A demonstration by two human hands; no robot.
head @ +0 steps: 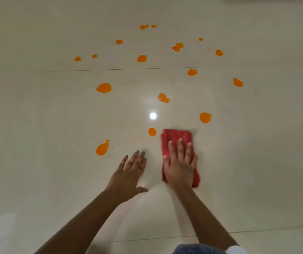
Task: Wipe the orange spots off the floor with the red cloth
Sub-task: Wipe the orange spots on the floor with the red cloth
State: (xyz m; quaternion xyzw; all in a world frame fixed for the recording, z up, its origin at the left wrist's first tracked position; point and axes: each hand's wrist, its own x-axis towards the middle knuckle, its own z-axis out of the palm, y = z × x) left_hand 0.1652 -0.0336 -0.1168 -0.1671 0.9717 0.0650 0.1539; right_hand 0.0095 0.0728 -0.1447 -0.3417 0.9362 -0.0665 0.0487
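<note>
A folded red cloth (178, 136) lies flat on the glossy cream tile floor (257, 143). My right hand (180, 165) presses on it with straight, spread fingers. My left hand (128, 173) rests flat on the bare tile just left of the cloth, fingers straight. Several orange spots dot the floor ahead. The nearest orange spot (152, 132) sits just left of the cloth's far corner. Another orange spot (102, 149) lies left of my left hand, and one more orange spot (205, 117) lies beyond the cloth to the right.
A bright reflection of a ceiling light (153, 115) shines on the tile beyond the hands. Grout lines (128, 69) cross the floor. Blue fabric of my clothing (198, 249) shows at the bottom edge.
</note>
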